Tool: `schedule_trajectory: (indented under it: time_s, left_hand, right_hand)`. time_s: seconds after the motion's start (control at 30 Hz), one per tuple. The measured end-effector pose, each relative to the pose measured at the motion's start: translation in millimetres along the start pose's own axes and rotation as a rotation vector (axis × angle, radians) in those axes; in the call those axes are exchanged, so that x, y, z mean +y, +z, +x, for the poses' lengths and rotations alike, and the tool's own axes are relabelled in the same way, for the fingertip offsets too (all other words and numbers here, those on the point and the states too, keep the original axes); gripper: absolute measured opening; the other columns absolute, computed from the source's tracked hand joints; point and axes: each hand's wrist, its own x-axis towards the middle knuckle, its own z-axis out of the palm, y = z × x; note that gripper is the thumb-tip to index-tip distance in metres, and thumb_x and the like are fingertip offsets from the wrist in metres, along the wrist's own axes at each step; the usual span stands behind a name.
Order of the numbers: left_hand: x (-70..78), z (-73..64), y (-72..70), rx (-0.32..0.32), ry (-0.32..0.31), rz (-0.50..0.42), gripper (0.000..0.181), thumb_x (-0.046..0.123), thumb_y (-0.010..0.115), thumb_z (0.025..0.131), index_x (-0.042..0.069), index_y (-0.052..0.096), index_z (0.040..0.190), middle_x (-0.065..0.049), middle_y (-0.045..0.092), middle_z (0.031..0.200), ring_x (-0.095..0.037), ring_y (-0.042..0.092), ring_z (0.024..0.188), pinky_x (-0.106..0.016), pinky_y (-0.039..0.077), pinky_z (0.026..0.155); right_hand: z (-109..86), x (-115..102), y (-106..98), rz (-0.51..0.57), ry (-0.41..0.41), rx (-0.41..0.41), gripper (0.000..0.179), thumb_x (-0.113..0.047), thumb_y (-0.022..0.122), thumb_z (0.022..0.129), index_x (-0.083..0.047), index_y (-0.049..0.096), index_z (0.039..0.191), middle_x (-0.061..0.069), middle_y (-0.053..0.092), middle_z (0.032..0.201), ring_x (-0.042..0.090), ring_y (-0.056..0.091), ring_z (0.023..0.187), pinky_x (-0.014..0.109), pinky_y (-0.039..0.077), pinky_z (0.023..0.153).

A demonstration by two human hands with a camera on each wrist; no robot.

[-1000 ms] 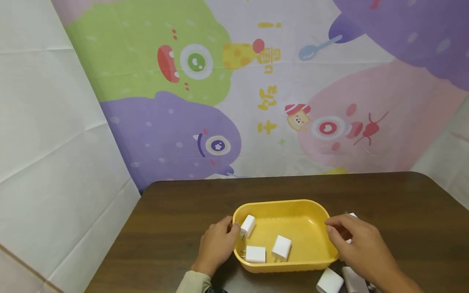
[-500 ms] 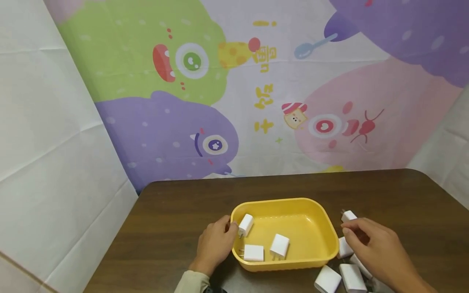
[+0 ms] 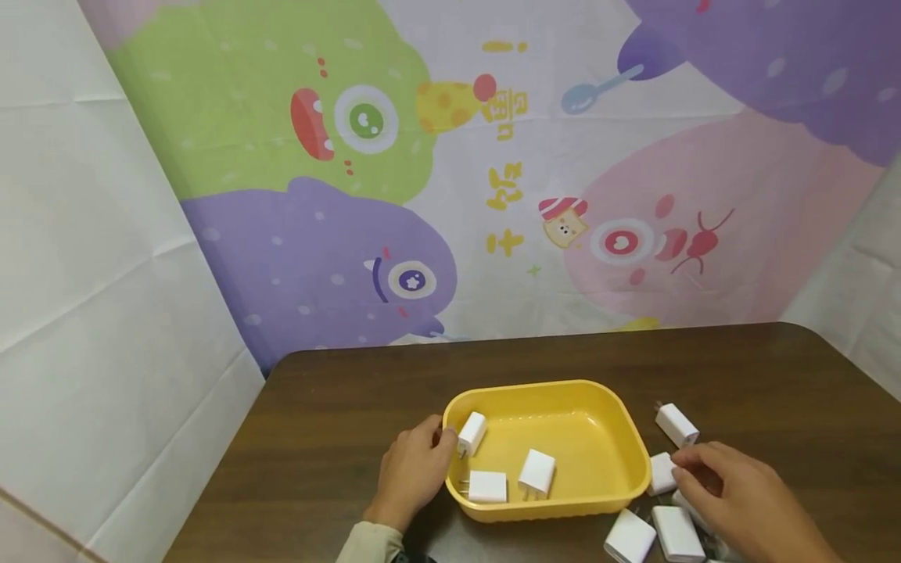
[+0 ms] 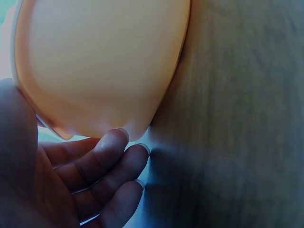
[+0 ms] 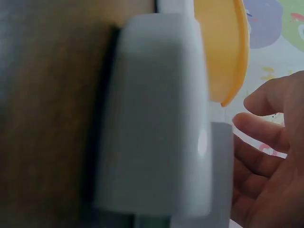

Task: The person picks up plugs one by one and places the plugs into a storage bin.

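Observation:
A yellow plastic tray (image 3: 591, 450) holds three white charger plugs: one at its left end (image 3: 472, 432), one at the front left (image 3: 487, 486) and one near the middle (image 3: 537, 471). My left hand (image 3: 414, 471) grips the tray's left rim, thumb over the top and fingers against the outer wall (image 4: 107, 109). To the right of the tray, my right hand (image 3: 742, 493) hovers beside a white charger (image 3: 662, 474), thumb and forefinger slightly apart with nothing between them. In the right wrist view a blurred white charger (image 5: 152, 118) fills the middle; whether the lower fingers touch one, I cannot tell.
Several more chargers lie on the dark wooden table (image 3: 338, 438) by the tray's right side, including one at the back (image 3: 677, 424) and two at the front (image 3: 629, 536) (image 3: 678, 534). Others are partly hidden under my right hand. A cartoon-printed cloth (image 3: 507, 313) hangs behind the table.
My right hand has moved from the tray's right rim, rightward and nearer to me, over the chargers. The back charger has come into full view. My left hand keeps its grip on the tray.

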Motion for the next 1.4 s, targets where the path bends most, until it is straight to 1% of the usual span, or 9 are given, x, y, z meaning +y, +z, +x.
schedule_trajectory:
  time_s: [0.1,0.23,0.37,0.57,0.7,0.9,1.07,1.13,1.4]
  left_hand:
    - [-0.2,0.1,0.5,0.007,0.000,0.000,0.020,0.034,0.052,0.098,0.023,0.058,0.083,0.004,0.052,0.066,-0.015,0.048,0.061,-0.036,0.036,0.058]
    - [-1.2,0.0,0.8,0.015,0.003,0.001,0.020,0.035,0.052,0.098,0.024,0.059,0.083,0.005,0.052,0.065,-0.015,0.049,0.061,-0.036,0.036,0.058]
    - [-1.5,0.1,0.9,0.020,0.009,0.004,0.020,0.034,0.052,0.098,0.023,0.059,0.083,0.005,0.052,0.066,-0.016,0.049,0.061,-0.037,0.036,0.058]
    - [-1.2,0.0,0.0,0.007,0.008,0.000,0.018,0.034,0.052,0.098,0.023,0.063,0.088,0.006,0.055,0.068,-0.015,0.050,0.063,-0.037,0.037,0.060]
    - [-0.8,0.9,-0.2,-0.004,0.010,-0.002,0.019,0.034,0.052,0.098,0.024,0.061,0.085,0.006,0.054,0.067,-0.015,0.050,0.062,-0.037,0.037,0.059]
    - [-2.5,0.4,0.5,0.000,0.010,-0.003,0.021,0.034,0.051,0.099,0.024,0.058,0.082,0.005,0.052,0.065,-0.015,0.049,0.061,-0.036,0.036,0.058]
    - [-3.1,-0.6,1.5,-0.016,0.016,0.001,0.019,0.036,0.051,0.099,0.024,0.061,0.087,0.007,0.054,0.069,-0.015,0.050,0.063,-0.038,0.038,0.060]
    - [-3.5,-0.9,2.1,-0.023,0.008,0.001,0.019,0.036,0.051,0.099,0.024,0.061,0.088,0.008,0.055,0.069,-0.015,0.050,0.064,-0.038,0.038,0.061]
    - [-3.3,1.2,1.0,-0.007,0.010,-0.008,0.020,0.035,0.052,0.099,0.024,0.059,0.083,0.006,0.053,0.066,-0.015,0.049,0.061,-0.037,0.037,0.058]
  right_hand:
    - [2.0,3.8,1.1,-0.024,0.056,-0.069,0.027,-0.032,0.073,0.090,-0.011,0.071,0.107,-0.001,0.066,0.099,0.017,0.057,0.082,0.043,0.054,0.074]
    - [2.3,8.1,2.4,-0.040,0.089,-0.107,0.031,-0.033,0.073,0.090,-0.009,0.071,0.109,0.004,0.066,0.106,0.022,0.060,0.089,0.054,0.052,0.081]
    - [0.2,13.5,4.1,-0.060,0.083,-0.130,0.034,-0.033,0.075,0.088,-0.009,0.070,0.111,0.004,0.064,0.108,0.023,0.061,0.092,0.056,0.051,0.083]
    - [0.2,22.9,6.4,-0.107,0.024,-0.214,0.044,-0.038,0.080,0.083,-0.009,0.069,0.114,0.007,0.062,0.112,0.029,0.063,0.099,0.057,0.050,0.084]
    - [0.2,27.0,6.3,-0.115,0.001,-0.235,0.044,-0.037,0.080,0.083,-0.009,0.069,0.114,0.004,0.062,0.109,0.025,0.063,0.096,0.055,0.052,0.083]
    - [2.2,31.4,7.9,-0.140,0.018,-0.311,0.049,-0.041,0.079,0.084,-0.009,0.066,0.119,0.003,0.061,0.110,0.023,0.062,0.095,0.054,0.053,0.081]
    - [4.4,39.4,10.8,-0.152,0.082,-0.369,0.059,-0.049,0.080,0.080,-0.012,0.065,0.123,-0.001,0.060,0.109,0.019,0.058,0.091,0.052,0.053,0.078]
    - [5.1,41.9,11.9,-0.151,0.118,-0.386,0.064,-0.054,0.079,0.078,-0.014,0.064,0.125,-0.001,0.061,0.108,0.019,0.058,0.090,0.054,0.053,0.077]
    - [8.9,43.8,11.3,-0.149,0.173,-0.379,0.072,-0.059,0.079,0.075,-0.011,0.062,0.126,0.004,0.063,0.108,0.023,0.061,0.090,0.062,0.050,0.074]
